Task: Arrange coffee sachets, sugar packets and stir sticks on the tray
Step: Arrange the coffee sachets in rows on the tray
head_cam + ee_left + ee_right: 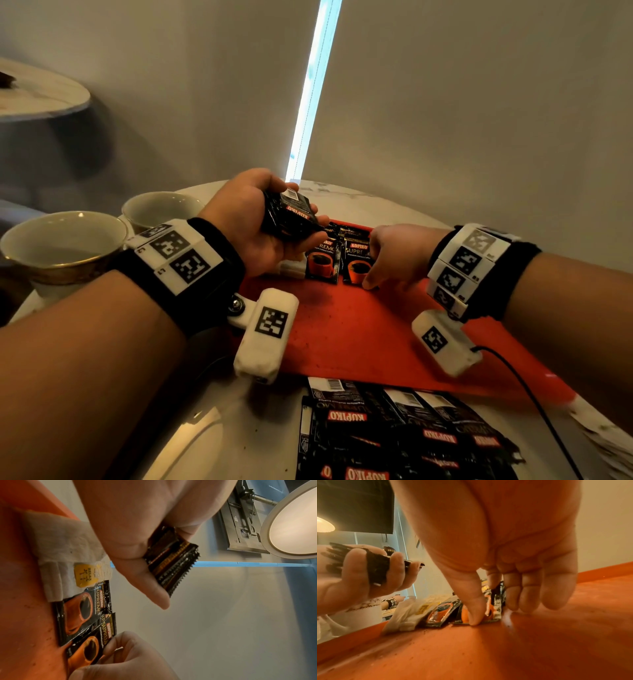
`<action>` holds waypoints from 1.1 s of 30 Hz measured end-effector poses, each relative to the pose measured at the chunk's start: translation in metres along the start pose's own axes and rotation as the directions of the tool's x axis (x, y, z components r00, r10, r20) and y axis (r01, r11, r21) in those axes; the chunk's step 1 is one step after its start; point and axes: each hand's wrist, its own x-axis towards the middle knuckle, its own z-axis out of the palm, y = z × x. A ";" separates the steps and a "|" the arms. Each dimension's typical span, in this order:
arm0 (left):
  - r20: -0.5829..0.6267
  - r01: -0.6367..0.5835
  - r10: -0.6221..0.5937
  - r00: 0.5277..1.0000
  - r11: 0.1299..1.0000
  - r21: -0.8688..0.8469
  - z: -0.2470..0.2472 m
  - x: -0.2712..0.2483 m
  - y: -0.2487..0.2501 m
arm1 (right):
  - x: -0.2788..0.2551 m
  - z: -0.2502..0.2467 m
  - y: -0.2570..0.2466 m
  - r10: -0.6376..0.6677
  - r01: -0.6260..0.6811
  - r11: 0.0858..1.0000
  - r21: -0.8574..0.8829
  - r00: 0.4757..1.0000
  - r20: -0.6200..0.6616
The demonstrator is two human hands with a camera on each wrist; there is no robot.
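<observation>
Head view: left hand (255, 219) grips a sachet bundle (291, 214) — right hand (394, 253) pinches a tray sachet (358, 262).

Two gold-rimmed white cups (65, 240) (161, 209) are standing side by side at the left edge of a pale marble tabletop (342, 197). Behind them, a bright strip of daylight (313, 85) is showing between grey blinds, near another round table (37, 96).

Pale roller blinds (462, 102) fill the upper frame, a bright strip of daylight (313, 85) running down between them. A second round table (37, 96) sits at upper left. Below lies the white marble tabletop (342, 198).
</observation>
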 end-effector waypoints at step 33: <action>0.008 0.007 -0.008 1.000 0.997 0.075 -0.004 0.001 0.000 | -0.026 -0.030 -0.015 -0.524 0.671 0.666 0.326 0.732 -0.436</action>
